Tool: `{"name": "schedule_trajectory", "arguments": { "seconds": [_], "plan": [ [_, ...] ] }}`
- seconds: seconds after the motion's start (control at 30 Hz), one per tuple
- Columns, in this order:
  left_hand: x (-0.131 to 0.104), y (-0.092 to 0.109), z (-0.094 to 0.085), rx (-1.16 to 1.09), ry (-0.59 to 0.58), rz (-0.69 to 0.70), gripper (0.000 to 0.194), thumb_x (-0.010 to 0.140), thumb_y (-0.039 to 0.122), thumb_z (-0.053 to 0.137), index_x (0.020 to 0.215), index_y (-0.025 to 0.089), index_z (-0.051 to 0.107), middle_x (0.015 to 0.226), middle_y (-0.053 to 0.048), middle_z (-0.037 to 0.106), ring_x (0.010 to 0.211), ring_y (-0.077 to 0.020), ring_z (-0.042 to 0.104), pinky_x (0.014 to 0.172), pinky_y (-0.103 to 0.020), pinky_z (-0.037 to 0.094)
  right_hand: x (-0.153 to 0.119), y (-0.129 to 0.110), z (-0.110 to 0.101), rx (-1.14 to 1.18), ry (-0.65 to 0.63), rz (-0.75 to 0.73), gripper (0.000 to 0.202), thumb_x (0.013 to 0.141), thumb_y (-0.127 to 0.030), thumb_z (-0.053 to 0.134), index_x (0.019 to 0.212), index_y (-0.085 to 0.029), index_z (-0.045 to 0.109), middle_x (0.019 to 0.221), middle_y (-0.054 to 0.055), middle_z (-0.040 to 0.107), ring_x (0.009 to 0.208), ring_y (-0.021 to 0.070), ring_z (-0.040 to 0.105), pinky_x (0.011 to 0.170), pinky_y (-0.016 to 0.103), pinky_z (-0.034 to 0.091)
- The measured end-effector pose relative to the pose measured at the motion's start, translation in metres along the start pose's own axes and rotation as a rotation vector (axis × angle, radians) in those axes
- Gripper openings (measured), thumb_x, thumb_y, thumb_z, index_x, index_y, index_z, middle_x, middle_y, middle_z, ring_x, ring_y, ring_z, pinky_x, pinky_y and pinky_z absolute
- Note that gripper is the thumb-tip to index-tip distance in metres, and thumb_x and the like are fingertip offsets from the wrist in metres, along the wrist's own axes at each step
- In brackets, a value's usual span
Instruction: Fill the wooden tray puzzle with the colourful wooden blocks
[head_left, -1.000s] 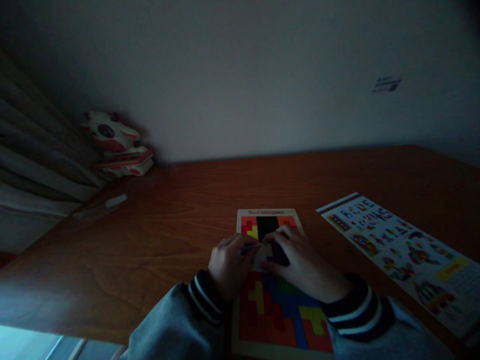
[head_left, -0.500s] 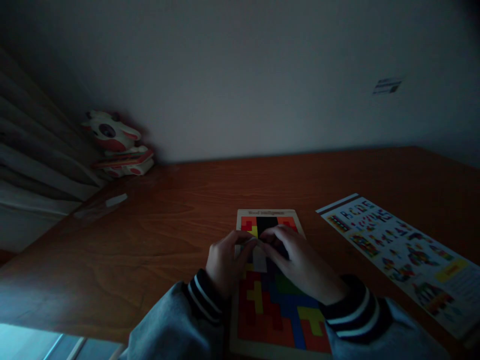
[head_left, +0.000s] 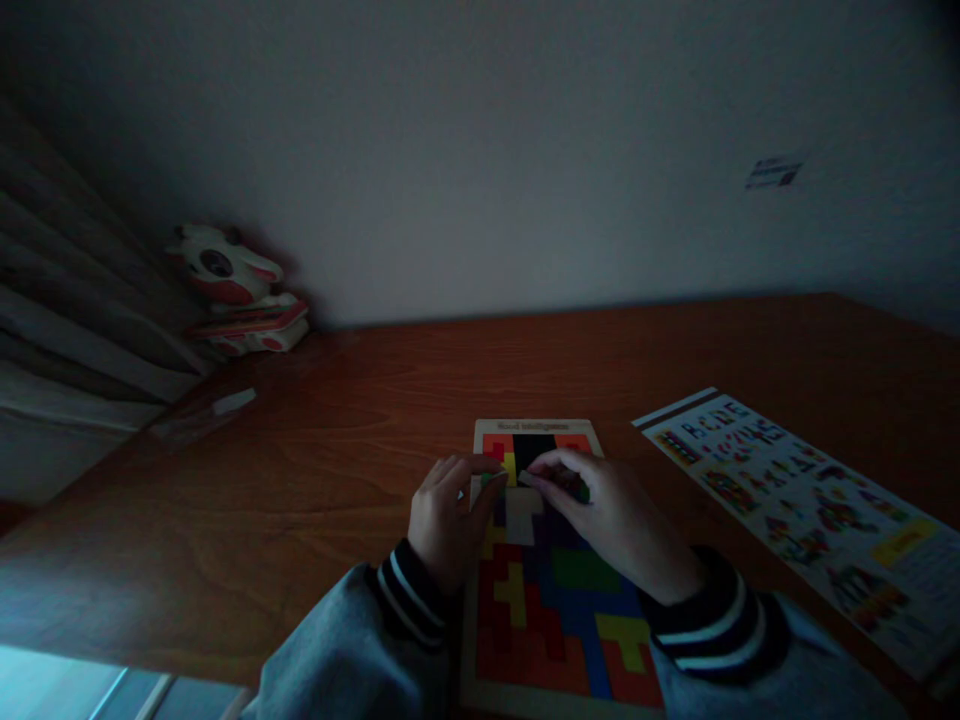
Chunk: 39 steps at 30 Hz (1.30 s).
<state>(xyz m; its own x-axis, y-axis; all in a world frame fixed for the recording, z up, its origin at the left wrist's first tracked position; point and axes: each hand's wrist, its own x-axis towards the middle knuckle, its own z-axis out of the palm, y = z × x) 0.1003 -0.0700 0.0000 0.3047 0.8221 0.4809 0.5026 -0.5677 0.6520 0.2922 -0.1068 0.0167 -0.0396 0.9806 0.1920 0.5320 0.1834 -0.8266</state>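
Note:
A wooden block puzzle board (head_left: 469, 640) with coloured pieces lies under my hands. At its upper left, my left hand (head_left: 448, 515) is closed, a small pale-edged puzzle piece (head_left: 493, 477) between thumb and forefinger. Across a narrow gap, my right hand (head_left: 600, 505) pinches another pale-edged puzzle piece (head_left: 529, 479); the fingers cover most of it. Between and below the fingertips a whitish puzzle piece (head_left: 521, 515) lies on the board. Around it sit red, yellow, blue and green pieces, with a black area (head_left: 533, 448) at the top.
Right of the board, a printed sheet of coloured patterns (head_left: 795, 500) lies on the brown wooden table (head_left: 337, 460). A white and red cow-like toy (head_left: 240, 290) stands at the back left by the curtain (head_left: 67, 300). A pale wall (head_left: 510, 170) rises behind.
My fingertips, which met over the board, have moved apart. The whitish piece beneath them now shows more fully.

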Motion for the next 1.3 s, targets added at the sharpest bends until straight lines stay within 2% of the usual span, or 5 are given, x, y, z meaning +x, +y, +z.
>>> {"name": "schedule_trajectory", "arguments": {
  "seconds": [0.27, 0.57, 0.83, 1.2, 1.3],
  "plan": [
    [-0.001, -0.003, 0.001, 0.135, -0.041, 0.037, 0.018, 0.09, 0.024, 0.063, 0.108, 0.022, 0.065, 0.083, -0.001, 0.07, 0.071, -0.0141, 0.066, 0.066, -0.025, 0.054, 0.0, 0.002, 0.011, -0.114, -0.025, -0.007, 0.029, 0.088, -0.01, 0.055, 0.113, -0.021, 0.063, 0.101, 0.007, 0.072, 0.092, 0.0191, 0.07, 0.084, 0.037, 0.056],
    [-0.002, -0.003, 0.001, 0.152, -0.095, 0.028, 0.011, 0.092, 0.024, 0.062, 0.101, 0.022, 0.067, 0.086, -0.001, 0.07, 0.077, -0.0169, 0.066, 0.069, -0.028, 0.053, -0.001, 0.004, 0.021, -0.07, -0.079, 0.07, 0.016, 0.091, -0.017, 0.057, 0.105, -0.018, 0.065, 0.096, 0.006, 0.074, 0.089, 0.0192, 0.071, 0.08, 0.035, 0.056],
    [-0.003, -0.003, 0.001, 0.171, -0.106, 0.033, 0.01, 0.09, 0.02, 0.064, 0.099, 0.022, 0.067, 0.088, -0.001, 0.072, 0.081, -0.0184, 0.067, 0.073, -0.03, 0.053, -0.004, 0.011, 0.021, -0.404, -0.055, -0.107, 0.011, 0.091, -0.02, 0.06, 0.101, -0.018, 0.064, 0.1, 0.007, 0.063, 0.094, 0.0246, 0.063, 0.083, 0.044, 0.053],
    [-0.003, -0.003, 0.0, 0.176, -0.126, 0.014, 0.01, 0.091, 0.022, 0.061, 0.099, 0.023, 0.067, 0.088, -0.001, 0.072, 0.08, -0.0175, 0.066, 0.072, -0.03, 0.053, -0.006, 0.015, 0.023, -0.474, 0.032, -0.118, 0.031, 0.089, -0.034, 0.065, 0.115, -0.019, 0.06, 0.105, 0.01, 0.06, 0.1, 0.029, 0.059, 0.085, 0.048, 0.052],
    [-0.003, -0.002, 0.0, 0.176, -0.132, -0.001, 0.01, 0.091, 0.022, 0.061, 0.1, 0.023, 0.067, 0.089, -0.002, 0.071, 0.082, -0.0182, 0.066, 0.073, -0.03, 0.052, -0.005, 0.012, 0.018, -0.476, 0.033, -0.129, 0.025, 0.09, -0.033, 0.063, 0.11, -0.018, 0.063, 0.102, 0.01, 0.061, 0.097, 0.0275, 0.06, 0.085, 0.047, 0.051]
  ]
}}
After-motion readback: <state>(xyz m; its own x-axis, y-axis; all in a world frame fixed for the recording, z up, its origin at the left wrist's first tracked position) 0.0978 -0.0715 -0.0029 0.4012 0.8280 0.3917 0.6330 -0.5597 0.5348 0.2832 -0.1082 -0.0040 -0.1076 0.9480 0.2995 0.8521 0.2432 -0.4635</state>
